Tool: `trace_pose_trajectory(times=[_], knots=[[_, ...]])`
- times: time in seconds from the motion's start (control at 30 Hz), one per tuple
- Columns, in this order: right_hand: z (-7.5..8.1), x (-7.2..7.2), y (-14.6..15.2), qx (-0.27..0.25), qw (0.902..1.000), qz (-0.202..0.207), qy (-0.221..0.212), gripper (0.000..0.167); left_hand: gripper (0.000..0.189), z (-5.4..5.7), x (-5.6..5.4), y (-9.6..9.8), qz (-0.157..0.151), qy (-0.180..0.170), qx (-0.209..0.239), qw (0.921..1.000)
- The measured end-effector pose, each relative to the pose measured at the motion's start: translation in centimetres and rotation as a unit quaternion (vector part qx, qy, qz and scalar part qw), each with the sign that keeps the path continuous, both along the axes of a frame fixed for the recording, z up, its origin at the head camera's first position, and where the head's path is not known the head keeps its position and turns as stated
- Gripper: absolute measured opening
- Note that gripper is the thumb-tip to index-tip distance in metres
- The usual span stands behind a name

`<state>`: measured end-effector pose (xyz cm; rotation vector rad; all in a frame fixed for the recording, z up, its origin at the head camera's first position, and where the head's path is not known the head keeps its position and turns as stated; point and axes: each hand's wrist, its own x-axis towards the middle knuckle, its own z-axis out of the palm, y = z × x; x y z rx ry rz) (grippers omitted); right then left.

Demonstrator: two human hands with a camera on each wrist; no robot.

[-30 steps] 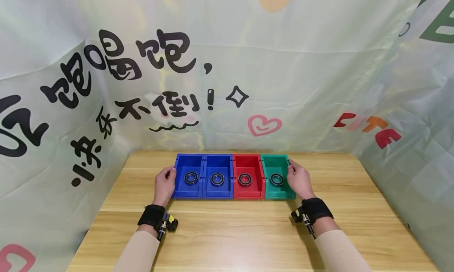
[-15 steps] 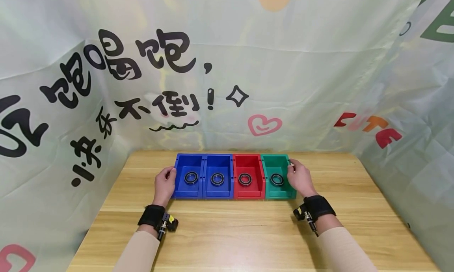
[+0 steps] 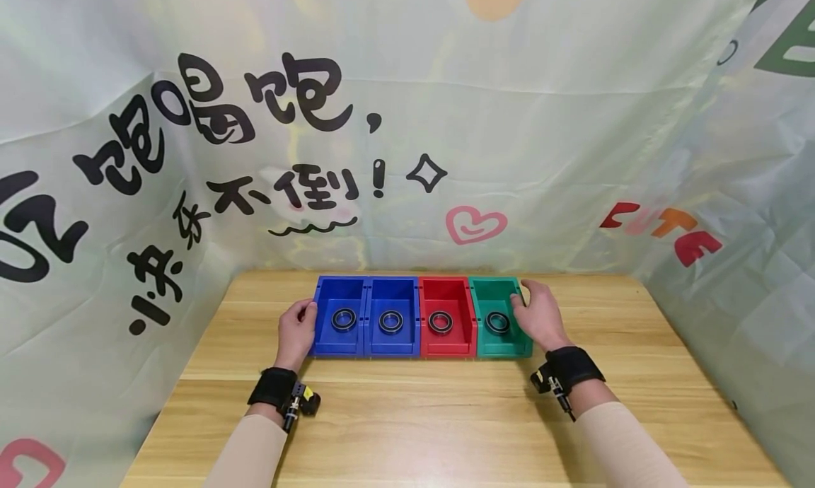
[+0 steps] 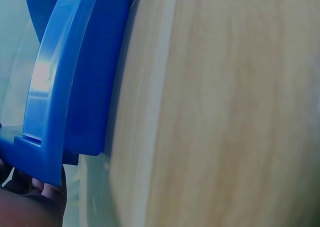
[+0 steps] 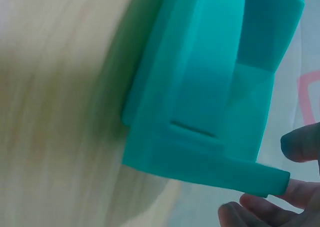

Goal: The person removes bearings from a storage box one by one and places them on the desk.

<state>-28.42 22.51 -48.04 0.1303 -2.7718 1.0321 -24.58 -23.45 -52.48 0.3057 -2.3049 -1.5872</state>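
Four joined bins stand in a row in the head view: a left blue bin (image 3: 340,291), another blue bin (image 3: 392,293), a red bin (image 3: 445,291) and a green bin (image 3: 495,293). One ball bearing lies flat in each, such as the leftmost bearing (image 3: 334,321) and the rightmost bearing (image 3: 488,324). My left hand (image 3: 296,336) grips the left blue bin's outer side wall. At the other end, my right hand (image 3: 542,318) has its fingers against the green bin's outer side. In the right wrist view the right thumb (image 5: 302,143) is lifted away from the green wall (image 5: 210,174).
The row sits near the back of a wooden table (image 3: 414,417). A printed cloth backdrop (image 3: 541,155) rises behind the table and along both sides. Each wrist carries a black strap with a small camera (image 3: 310,402).
My right thumb has come off the green bin's rim, and the right hand and forearm have shifted slightly right. The left hand, bins and bearings hold their places.
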Motion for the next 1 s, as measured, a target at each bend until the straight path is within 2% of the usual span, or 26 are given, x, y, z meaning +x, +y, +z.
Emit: trace_pose_trajectory(times=[0.33, 0.5, 0.77, 1.0], knots=[[0.6, -0.3, -1.2, 0.066, 0.9960, 0.027, 0.055, 0.046, 0.035, 0.3, 0.1, 0.1, -0.001, 0.003, -0.001, 1.0000], [0.7, -0.3, -1.7, 0.096, 0.9921, 0.047, 0.065, 0.044, 0.035, 0.2, 0.1, 0.0, -0.002, 0.000, 0.001, 1.0000], [1.0, -0.4, -2.7, 0.139, 0.9832, 0.069, 0.096, 0.042, 0.035, 0.3, 0.1, -0.1, 0.000, 0.000, 0.003, 1.0000], [0.7, -0.4, -3.4, 0.184, 0.9704, 0.095, 0.123, 0.038, 0.032, 0.2, 0.1, -0.1, -0.001, 0.008, 0.003, 1.0000]])
